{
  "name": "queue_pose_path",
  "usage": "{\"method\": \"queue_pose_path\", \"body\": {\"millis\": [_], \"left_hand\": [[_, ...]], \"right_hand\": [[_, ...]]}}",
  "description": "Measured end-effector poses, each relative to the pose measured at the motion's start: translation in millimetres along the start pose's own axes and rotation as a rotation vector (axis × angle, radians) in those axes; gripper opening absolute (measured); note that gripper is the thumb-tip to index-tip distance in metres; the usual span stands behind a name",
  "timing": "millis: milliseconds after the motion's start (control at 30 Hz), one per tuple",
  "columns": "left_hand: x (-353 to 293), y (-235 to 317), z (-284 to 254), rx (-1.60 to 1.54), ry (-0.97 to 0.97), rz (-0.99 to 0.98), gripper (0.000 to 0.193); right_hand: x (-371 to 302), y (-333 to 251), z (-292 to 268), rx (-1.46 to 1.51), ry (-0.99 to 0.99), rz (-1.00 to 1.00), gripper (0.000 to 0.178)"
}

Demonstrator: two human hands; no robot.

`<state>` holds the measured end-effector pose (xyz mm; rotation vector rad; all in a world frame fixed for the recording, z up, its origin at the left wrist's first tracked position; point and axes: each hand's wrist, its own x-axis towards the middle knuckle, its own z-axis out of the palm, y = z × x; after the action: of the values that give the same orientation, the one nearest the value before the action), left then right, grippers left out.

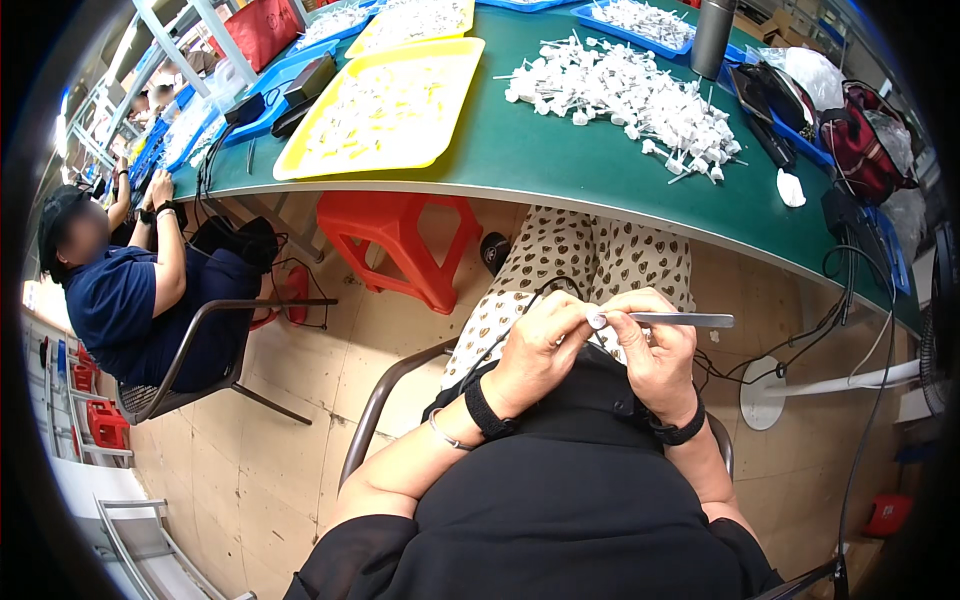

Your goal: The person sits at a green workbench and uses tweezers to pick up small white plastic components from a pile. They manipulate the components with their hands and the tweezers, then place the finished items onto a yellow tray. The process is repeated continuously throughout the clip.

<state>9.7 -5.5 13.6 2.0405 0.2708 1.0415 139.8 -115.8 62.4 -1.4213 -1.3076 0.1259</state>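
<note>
Head-worn, the wide fisheye camera looks down from near the fingers (pixel 634 342), taking in the torso (pixel 560 500) behind them and the counter (pixel 540 150) beyond.

Texts, labels, brands, numbers, signs: none that we can read. Marks: one entry. Red object (pixel 888 516), on the floor (pixel 800 500), well apart from the right end of the table (pixel 560 150); we note a small pale mark on its face, too small for us to make out.
</note>
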Motion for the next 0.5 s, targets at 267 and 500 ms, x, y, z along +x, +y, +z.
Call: {"method": "queue_pose_path", "body": {"millis": [267, 500], "left_hand": [[-1, -1, 0, -0.026, -0.044, -0.009, 0.018], [-1, -3, 0, -0.02, -0.056, -0.007, 0.019]], "right_hand": [[6, -2, -6, -0.105, -0.087, -0.125, 0.006], [7, -3, -10, -0.122, -0.141, -0.069, 0.006]]}}
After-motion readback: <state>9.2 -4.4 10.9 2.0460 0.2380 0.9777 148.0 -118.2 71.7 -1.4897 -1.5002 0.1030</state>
